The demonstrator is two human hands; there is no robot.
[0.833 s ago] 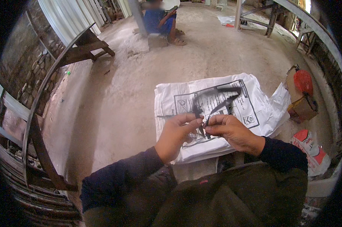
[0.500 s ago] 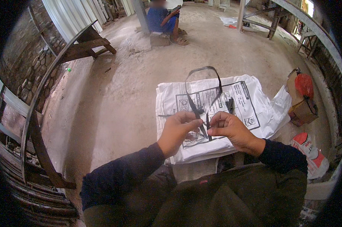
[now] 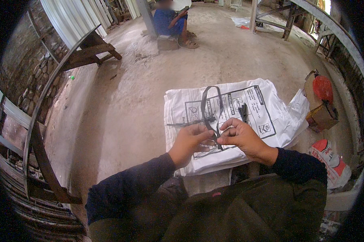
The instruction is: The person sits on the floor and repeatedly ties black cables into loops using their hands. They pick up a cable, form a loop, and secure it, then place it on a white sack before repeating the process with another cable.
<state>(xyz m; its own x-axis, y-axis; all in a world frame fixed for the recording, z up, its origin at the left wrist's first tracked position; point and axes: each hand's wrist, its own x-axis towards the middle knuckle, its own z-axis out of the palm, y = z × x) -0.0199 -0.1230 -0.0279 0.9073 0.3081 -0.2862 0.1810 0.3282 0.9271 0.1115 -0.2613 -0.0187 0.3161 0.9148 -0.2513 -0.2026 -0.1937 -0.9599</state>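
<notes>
Currently, your left hand (image 3: 189,143) and right hand (image 3: 246,139) each pinch the black strap (image 3: 204,100), fingers narrowed, grips just beside each other. Its loop extends beyond your fingertips, over the printed white sacking (image 3: 282,111).

You have a thin, flat black strap (image 3: 204,101) bent into a narrow loop reaching out beyond your hands. Its two ends come close together, pinched by your left hand (image 3: 190,143) and right hand (image 3: 246,139), tails pointing toward you.
</notes>
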